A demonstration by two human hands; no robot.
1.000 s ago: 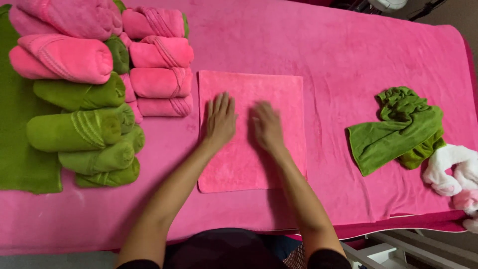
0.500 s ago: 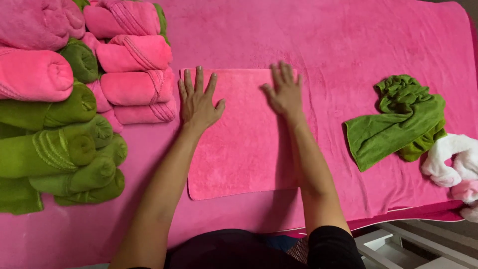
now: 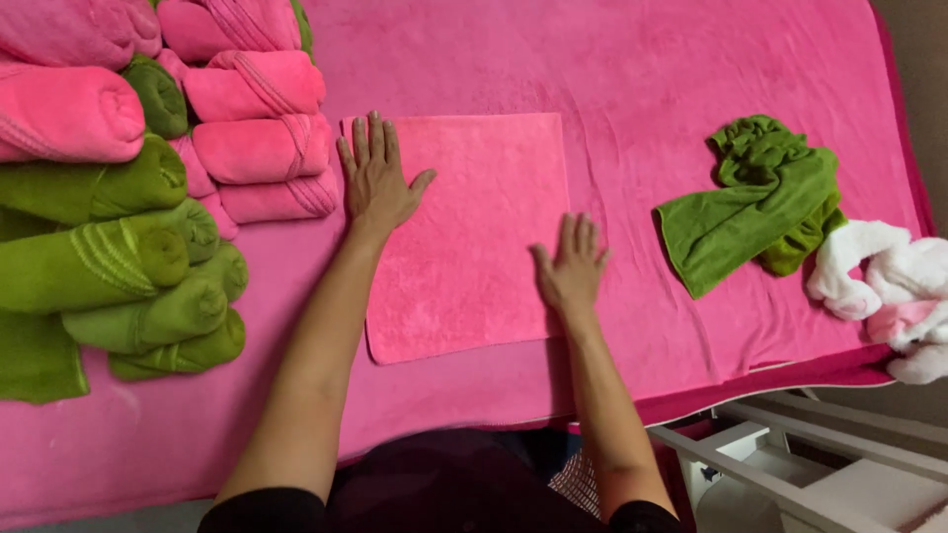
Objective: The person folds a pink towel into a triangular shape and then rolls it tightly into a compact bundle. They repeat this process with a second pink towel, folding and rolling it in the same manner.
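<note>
Both palms flat on a square pink towel (image 3: 464, 232), laid out unfolded on the pink-covered table (image 3: 642, 59).

Left hand (image 3: 378, 180) spread wide at the far left corner, right hand (image 3: 571, 266) fingers together at the right edge; nothing gripped. Not yet rolled, judging by the flat lie. Done already: plush pink rolls (image 3: 259, 148) and green rolls (image 3: 118, 259) stacked at left. Left to do, apparently: crumpled green towel (image 3: 755, 202) and fluffy white-pink cloth (image 3: 889, 281) at right.
</note>
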